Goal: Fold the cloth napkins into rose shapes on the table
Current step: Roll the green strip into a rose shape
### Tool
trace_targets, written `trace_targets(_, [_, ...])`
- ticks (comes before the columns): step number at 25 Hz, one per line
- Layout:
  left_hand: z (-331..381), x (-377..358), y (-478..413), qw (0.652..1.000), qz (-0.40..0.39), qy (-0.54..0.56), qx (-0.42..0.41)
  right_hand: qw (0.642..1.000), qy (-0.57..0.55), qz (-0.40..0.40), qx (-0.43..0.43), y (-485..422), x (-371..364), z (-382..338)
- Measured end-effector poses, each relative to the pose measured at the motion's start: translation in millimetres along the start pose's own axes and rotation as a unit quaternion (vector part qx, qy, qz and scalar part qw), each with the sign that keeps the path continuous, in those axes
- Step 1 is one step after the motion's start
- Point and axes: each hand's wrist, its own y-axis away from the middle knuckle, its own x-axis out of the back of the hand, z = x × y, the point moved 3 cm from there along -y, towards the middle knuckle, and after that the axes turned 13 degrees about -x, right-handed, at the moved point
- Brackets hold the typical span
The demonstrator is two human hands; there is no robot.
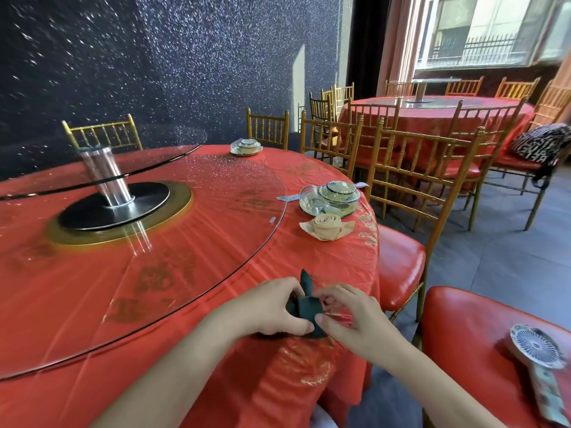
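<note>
Left to centre: round worktop (324,264) under a glossy red cloth, carrying a large clear glass turntable (216,196) on a steel centre post. Turntable rim curving past at 10 o'clock of the hands, near the left knuckles but apart from them. Between that rim and the worktop's edge, a bare strip of red cloth running off toward 1 o'clock.

Left hand (272,307) palm down, forearm entering from 7 o'clock. Fingers curled over the far side of the dark green cloth napkin (306,305), thumb against its near side: grip narrow, pinching the napkin. Napkin rolled into a short bundle on the red cloth close to the worktop's near edge, one pointed tip standing up at 12 o'clock. Right hand (349,316) coming in from 5 o'clock, thumb pressed low on the roll beside the left thumb, fingers bent round its right flank: grip likewise closed on the napkin.

At 1 o'clock, well apart, a beige cloth napkin (327,227) rolled into a rose, just beside a place setting of clear glass bowl on a plate (332,197). Worktop edge dropping away at 3 o'clock. Beyond it, a red-cushioned gold-framed chair (400,267) close to the edge. At 4 o'clock, a second red seat (463,329) bearing a white handheld fan (536,345).
</note>
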Motion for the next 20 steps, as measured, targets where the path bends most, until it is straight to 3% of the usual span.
trace_targets(3, [-6.8, -2.8, 4.3, 0.99, 0.088, -0.11, -0.027, 0.999, 0.005, -0.002, -0.036, -11.5, 3.0, 1.6])
trace_targets(5, [-3.1, -9.4, 16.0, 0.957, 0.211, -0.174, -0.094, 0.999, 0.015, -0.007, -0.044, -19.1, 4.2, 0.6])
trace_targets(7, [-1.7, -22.6, 23.4, 0.932, 0.259, -0.204, -0.153, 0.999, 0.012, -0.01, -0.048, -27.2, 3.2, 2.4])
trace_targets(11, [-13.0, -32.1, 17.3, 0.927, 0.244, -0.243, -0.147, 0.998, 0.009, -0.019, -0.064, -41.3, 1.5, 3.7])
trace_targets(16, [-24.5, -10.9, -7.4, 0.964, 0.138, -0.218, -0.061, 0.998, -0.04, 0.025, -0.03, -39.1, 4.3, 3.3])
trace_targets(20, [-38.6, 1.0, -30.0, 0.979, 0.081, -0.188, -0.022, 0.998, 0.063, 0.004, 0.002, -39.6, -5.4, 3.6])
